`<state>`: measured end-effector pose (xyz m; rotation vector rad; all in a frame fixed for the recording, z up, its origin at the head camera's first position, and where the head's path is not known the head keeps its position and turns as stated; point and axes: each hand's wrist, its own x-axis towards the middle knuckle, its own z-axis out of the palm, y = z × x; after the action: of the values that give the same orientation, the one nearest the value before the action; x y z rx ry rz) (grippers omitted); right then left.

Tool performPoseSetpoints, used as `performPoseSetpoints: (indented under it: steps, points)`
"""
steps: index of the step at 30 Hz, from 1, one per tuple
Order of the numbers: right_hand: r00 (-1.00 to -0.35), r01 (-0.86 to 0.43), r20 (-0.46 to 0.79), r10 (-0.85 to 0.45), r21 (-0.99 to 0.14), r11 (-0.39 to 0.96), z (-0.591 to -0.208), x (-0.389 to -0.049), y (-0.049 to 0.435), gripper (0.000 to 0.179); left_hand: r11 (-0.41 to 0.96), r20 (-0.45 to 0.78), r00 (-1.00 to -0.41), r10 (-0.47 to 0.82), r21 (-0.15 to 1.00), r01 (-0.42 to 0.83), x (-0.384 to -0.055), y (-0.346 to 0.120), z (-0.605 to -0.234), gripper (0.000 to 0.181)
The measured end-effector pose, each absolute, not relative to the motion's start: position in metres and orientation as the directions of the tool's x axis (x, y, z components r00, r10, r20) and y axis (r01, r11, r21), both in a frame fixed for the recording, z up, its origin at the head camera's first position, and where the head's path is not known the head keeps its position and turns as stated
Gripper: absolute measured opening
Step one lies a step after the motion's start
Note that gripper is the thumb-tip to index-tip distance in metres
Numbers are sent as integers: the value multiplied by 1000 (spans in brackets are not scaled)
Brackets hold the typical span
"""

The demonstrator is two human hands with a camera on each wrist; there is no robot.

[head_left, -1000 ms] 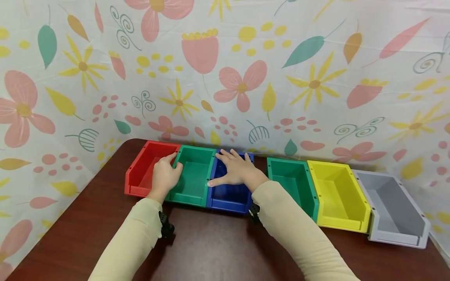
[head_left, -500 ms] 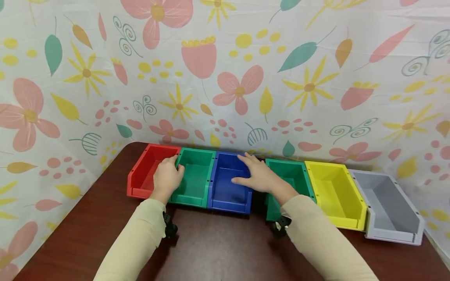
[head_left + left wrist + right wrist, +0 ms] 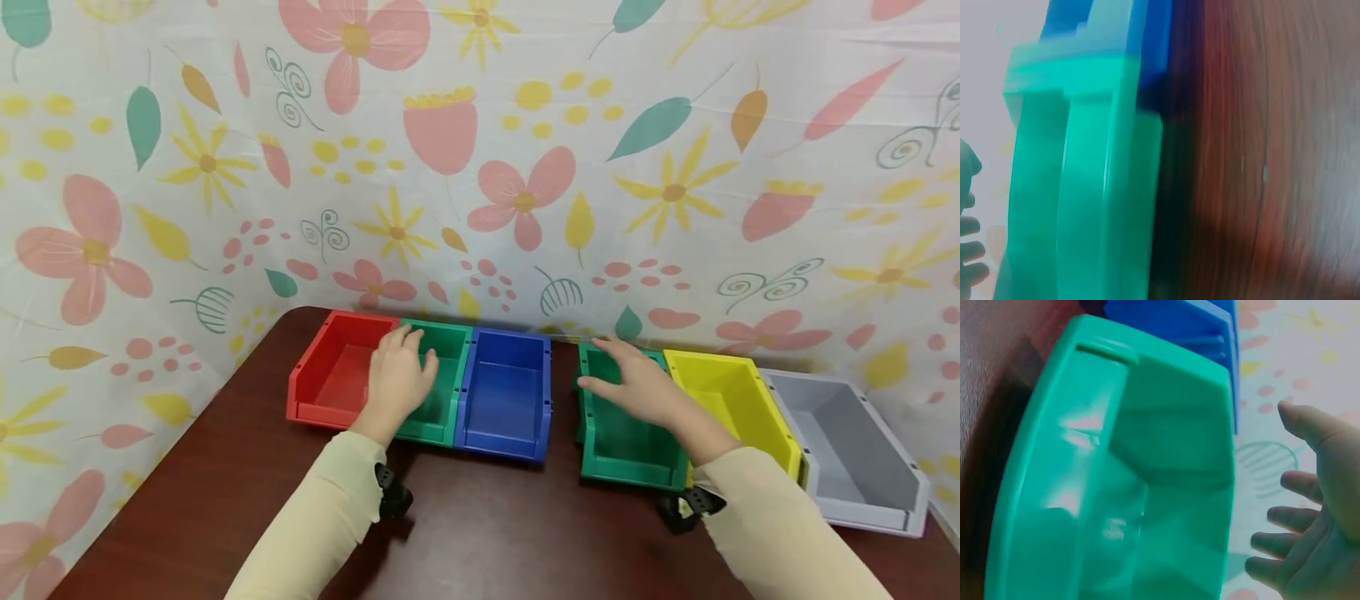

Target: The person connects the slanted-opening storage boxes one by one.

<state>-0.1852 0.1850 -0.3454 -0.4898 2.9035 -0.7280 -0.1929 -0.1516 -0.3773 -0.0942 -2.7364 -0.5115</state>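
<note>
Can take in the whole row only in the head view: red bin (image 3: 337, 375), left green bin (image 3: 444, 383) and blue bin (image 3: 506, 392) side by side, then, past a strip of table (image 3: 480, 533), right green bin (image 3: 633, 446), yellow bin (image 3: 731, 400) and grey bin (image 3: 847, 433). Find the left green bin there near 7 o'clock of centre, the right green bin at 4 o'clock. Get from the left wrist the left green bin's front beside wood grain, with blue at 12 o'clock and the left hand (image 3: 397, 375) cut off at 9. Get from the right wrist a close look inside the right green bin, plus the palm side of the right hand (image 3: 637, 385).

See both green bins' long axes running roughly 12 to 6 o'clock in the head view, low fronts toward 6, the right one skewed slightly toward 5. Note smooth green walls, small dark marks along the rims, glare on the right one's front lip.

See right fingers spread, left fingers loosely parted. Cannot tell about contact between left fingertips and rim.
</note>
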Motion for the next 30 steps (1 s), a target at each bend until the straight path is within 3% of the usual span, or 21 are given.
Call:
performPoseSetpoints:
  steps: [5, 10, 17, 23, 30]
  points:
    - [-958, -228, -23, -284, -537, 812, -333, -173, 205, 79, 852, 318, -947, 38, 485, 197, -191, -134, -377, 45]
    - [-959, -159, -85, -269, -625, 765, -321, -163, 224, 79, 778, 221, -975, 33, 607, 163, -194, -113, -378, 49]
    - [-956, -58, -162, -246, -717, 695, -318, -150, 241, 76, 765, 108, -994, 0, 641, 70, -196, -88, -384, 52]
    - [-940, 36, -217, -265, -832, 554, -320, -143, 247, 80, 747, 117, -993, -23, 662, 60, -196, -82, -385, 47]
    - [-931, 80, -243, -273, -865, 496, -323, -139, 249, 78, 723, 171, -984, -38, 685, 91, -196, -92, -389, 46]
